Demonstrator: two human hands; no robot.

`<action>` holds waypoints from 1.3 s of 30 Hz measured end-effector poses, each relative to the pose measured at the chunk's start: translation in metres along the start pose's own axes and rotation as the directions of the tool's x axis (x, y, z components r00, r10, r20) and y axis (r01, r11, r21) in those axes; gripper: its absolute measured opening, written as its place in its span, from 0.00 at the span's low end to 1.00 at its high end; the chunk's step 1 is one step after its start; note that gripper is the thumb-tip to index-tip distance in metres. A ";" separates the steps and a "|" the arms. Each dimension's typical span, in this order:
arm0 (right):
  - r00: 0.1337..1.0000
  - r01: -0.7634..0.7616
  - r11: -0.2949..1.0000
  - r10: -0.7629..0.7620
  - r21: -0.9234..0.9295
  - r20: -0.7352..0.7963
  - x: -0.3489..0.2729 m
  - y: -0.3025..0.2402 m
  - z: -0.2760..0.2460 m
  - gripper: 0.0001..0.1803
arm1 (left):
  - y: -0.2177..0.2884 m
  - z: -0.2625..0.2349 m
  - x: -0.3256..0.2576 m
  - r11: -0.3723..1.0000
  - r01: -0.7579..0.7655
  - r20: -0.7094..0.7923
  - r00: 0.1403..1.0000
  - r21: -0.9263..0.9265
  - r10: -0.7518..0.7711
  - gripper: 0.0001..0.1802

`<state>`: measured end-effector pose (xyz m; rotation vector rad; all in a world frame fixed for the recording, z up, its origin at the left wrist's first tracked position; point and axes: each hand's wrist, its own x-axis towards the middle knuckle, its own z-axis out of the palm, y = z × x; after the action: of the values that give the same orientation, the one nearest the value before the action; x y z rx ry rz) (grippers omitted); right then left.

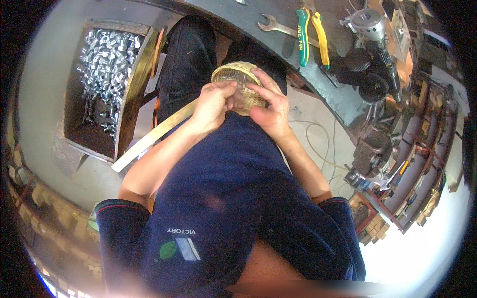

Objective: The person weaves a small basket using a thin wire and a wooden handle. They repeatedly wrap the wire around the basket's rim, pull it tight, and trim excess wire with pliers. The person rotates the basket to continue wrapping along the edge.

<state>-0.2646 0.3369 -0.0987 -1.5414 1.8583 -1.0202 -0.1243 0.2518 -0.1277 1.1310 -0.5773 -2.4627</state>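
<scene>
Lying in the upper middle of the frame, a small woven basket (pixel 253 103) is enclosed by the two hands. By the left hand (pixel 214 103) its lower left side is covered, and by the right hand (pixel 272 105) its right side; neither hand is clearly the nearer. It is judged that the coming move depends on this relation: the basket's opening is placed directly between the fingertips of both. A long pale strip (pixel 154 140) is seen with its long axis sloping from the left hand toward the lower left, beside the forearm.

In the left grip, thumb and forefinger are brought close together, but whether something thin is pinched cannot be told. In the right grip, the fingers are curved over the rim and the thumb is set apart below; how firmly the basket is held cannot be told.

The inside of the basket is partly hidden by the fingers, and only thin, shiny lines can be made out there. Where the strip's upper end is joined, if at all, is covered by the left hand. At the top edge, the dark surface (pixel 318 84) is cut off.
</scene>
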 end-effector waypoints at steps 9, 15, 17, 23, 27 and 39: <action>1.000 -0.005 1.000 0.006 0.012 -0.016 -0.003 -0.002 0.002 0.29 | -0.004 0.003 0.005 1.000 0.029 -0.105 0.994 0.011 -0.027 0.09; 1.000 -0.011 0.999 0.011 0.041 -0.007 -0.004 0.001 0.002 0.30 | -0.004 -0.001 0.009 0.997 0.020 -0.022 1.000 0.074 -0.019 0.08; 1.000 -0.004 1.000 0.004 0.019 -0.014 -0.004 0.000 0.002 0.30 | -0.001 0.003 0.009 0.993 0.000 -0.070 0.998 0.120 0.008 0.08; 1.000 0.004 1.000 -0.004 -0.004 -0.002 -0.005 -0.006 0.000 0.31 | -0.009 0.000 0.020 0.974 -0.118 -0.092 0.986 0.195 0.138 0.12; 1.000 -0.001 1.000 0.002 -0.022 0.015 -0.005 -0.005 -0.001 0.31 | -0.008 0.002 0.022 0.957 -0.131 -0.089 0.983 0.259 0.159 0.13; 0.999 -0.018 0.999 0.019 -0.031 0.037 -0.004 -0.005 -0.005 0.29 | -0.012 0.004 0.023 0.831 -0.346 -0.021 0.919 0.436 0.394 0.10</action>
<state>-0.2647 0.3410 -0.0924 -1.5468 1.8673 -0.9526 -0.1438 0.2516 -0.1460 1.1642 -1.2207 -1.9735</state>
